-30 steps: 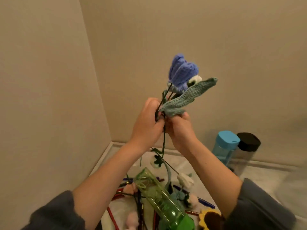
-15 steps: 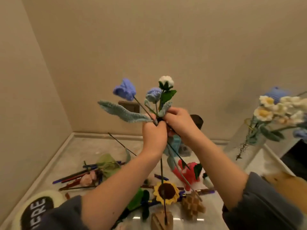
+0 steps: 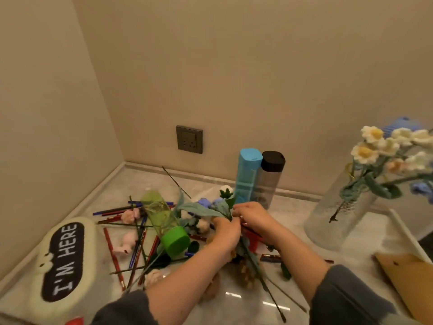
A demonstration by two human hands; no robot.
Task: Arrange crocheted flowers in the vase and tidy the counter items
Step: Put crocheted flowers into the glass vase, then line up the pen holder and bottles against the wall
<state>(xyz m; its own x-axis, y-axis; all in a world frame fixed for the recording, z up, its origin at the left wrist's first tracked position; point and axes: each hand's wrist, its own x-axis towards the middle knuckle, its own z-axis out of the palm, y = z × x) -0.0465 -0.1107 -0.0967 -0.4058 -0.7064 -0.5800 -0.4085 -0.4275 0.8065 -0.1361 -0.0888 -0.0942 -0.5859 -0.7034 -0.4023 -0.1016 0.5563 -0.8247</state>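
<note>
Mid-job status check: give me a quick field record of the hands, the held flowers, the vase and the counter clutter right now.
left hand: grips the stems of the blue flower bunch
right hand: pinches the same bunch beside the left hand
vase: upright at right, already holds white daisies
green bottle: lying on its side among pencils
blue bottle, black-capped bottle: upright by the back wall

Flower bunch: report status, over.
Left grip and right grip on flower bunch stems, low over pencils. Glass vase at right, daisies in it. Blue bottle close behind bunch.
</note>
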